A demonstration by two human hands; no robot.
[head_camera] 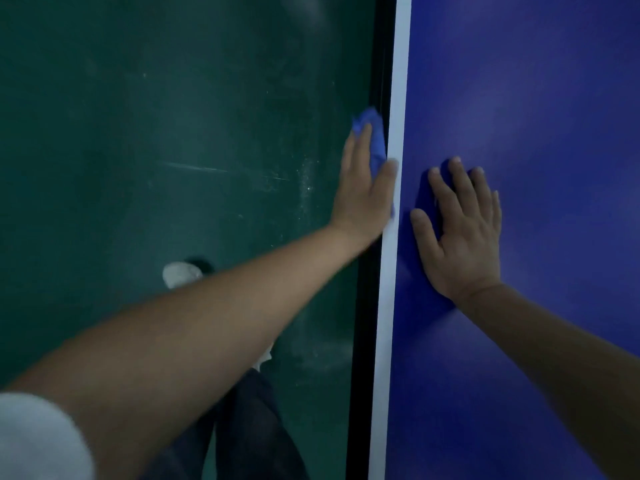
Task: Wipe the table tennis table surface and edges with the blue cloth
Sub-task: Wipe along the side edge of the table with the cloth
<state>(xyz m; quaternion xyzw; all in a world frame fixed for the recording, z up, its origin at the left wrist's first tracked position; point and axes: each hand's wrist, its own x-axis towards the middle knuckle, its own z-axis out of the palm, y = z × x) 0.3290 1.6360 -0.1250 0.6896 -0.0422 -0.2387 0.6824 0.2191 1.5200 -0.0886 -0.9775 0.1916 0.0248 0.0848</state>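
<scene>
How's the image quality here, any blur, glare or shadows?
Head view: dim overall; pale sheen patches on the blue table tennis table top; the right hand casts a dark shadow to its left; the left hand and blue cloth look softly blurred.

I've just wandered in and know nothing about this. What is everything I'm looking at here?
table tennis table: one, blue top, fills the right side
edge line: one, white, along the top's left border
side rim: one, black, just left of the edge line
blue cloth: one, blue, against the side rim under the left hand
floor: dark green, scuffed, left side
shoes: two, white, on the floor; one mostly hidden by the arm
trousers: one pair, dark, bottom centre
sleeve: one, white, bottom-left corner
left hand: one, presses the cloth to the rim, thumb on the edge line
right hand: one, flat on the blue top, fingers spread
</scene>
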